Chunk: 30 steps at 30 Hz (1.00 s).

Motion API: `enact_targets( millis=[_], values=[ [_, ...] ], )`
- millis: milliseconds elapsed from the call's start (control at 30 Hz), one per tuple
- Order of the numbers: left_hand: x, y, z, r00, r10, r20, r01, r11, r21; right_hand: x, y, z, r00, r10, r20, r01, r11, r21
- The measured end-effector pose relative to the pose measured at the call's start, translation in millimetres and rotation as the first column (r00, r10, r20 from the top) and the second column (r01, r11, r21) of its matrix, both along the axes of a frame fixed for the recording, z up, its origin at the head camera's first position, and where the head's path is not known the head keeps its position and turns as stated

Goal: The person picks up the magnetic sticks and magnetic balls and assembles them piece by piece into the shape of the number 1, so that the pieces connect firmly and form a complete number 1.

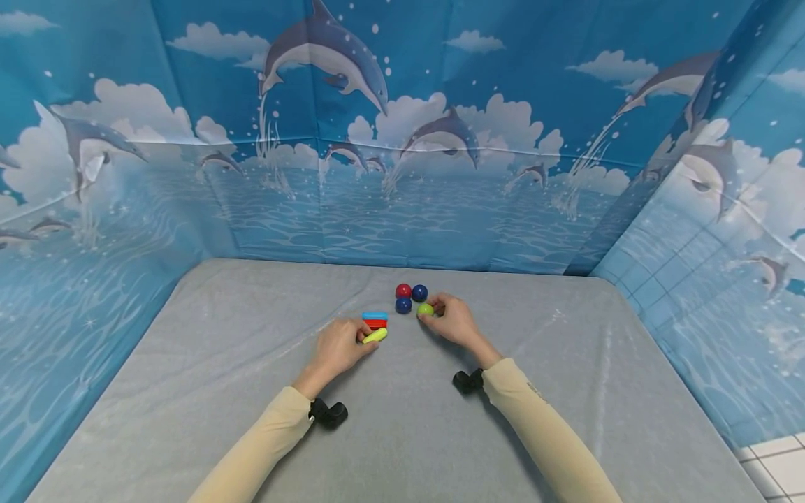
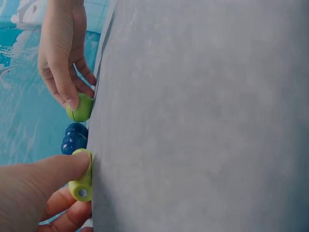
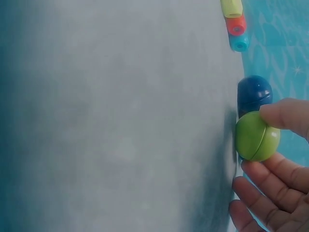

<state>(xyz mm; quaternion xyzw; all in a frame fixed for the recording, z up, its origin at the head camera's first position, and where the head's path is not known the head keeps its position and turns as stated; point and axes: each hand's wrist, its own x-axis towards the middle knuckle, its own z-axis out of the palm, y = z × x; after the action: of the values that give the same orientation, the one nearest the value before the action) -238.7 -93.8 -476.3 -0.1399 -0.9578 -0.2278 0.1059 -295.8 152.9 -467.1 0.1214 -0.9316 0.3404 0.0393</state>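
Observation:
My left hand [image 1: 338, 347] pinches a short yellow-green rounded cylinder [image 1: 376, 336] between thumb and fingers. In the left wrist view, a small pale round spot shows on the cylinder's end. Just beyond it lie a red cylinder [image 1: 376, 325] and a light blue cylinder [image 1: 374, 316], side by side. A green ball [image 1: 425, 309] with a seam around it is held by my right hand [image 1: 455, 323], the thumb on one side and fingertips on the other. Beside that ball sit a red ball [image 1: 403, 290] and two dark blue balls, one at the back [image 1: 419, 293] and one in front [image 1: 403, 305].
A grey cloth covers the table [image 1: 402, 433]. Behind it and along the sides hangs a blue curtain [image 1: 402, 209] printed with dolphins. Black wrist cameras are strapped to both wrists, over beige sleeves [image 1: 541, 426]. White floor tiles [image 1: 782, 464] show at the lower right.

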Motion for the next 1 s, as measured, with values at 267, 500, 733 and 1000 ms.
enact_targets(
  millis=[267,500,733,1000],
  values=[
    [4.1,4.9,1.6,1.0,0.005,0.016,-0.005,1.0,-0.003,1.6,2.0,-1.3,1.0,0.012,0.01,-0.011,0.999,-0.04],
    [6.6,9.7,0.2,0.999,0.019,0.047,-0.019,1.0,0.011,1.0,4.4,-4.1,1.0,0.014,0.013,-0.013,0.999,-0.053],
    [9.6,16.9,2.2,0.999,0.01,0.038,-0.011,1.0,0.01,3.2,7.0,-2.6,0.999,0.036,0.021,-0.034,0.997,-0.069],
    [13.0,25.5,2.9,1.0,0.002,0.025,-0.002,1.0,0.026,3.2,7.8,-3.3,0.999,0.02,0.044,-0.016,0.996,-0.091]
  ],
)
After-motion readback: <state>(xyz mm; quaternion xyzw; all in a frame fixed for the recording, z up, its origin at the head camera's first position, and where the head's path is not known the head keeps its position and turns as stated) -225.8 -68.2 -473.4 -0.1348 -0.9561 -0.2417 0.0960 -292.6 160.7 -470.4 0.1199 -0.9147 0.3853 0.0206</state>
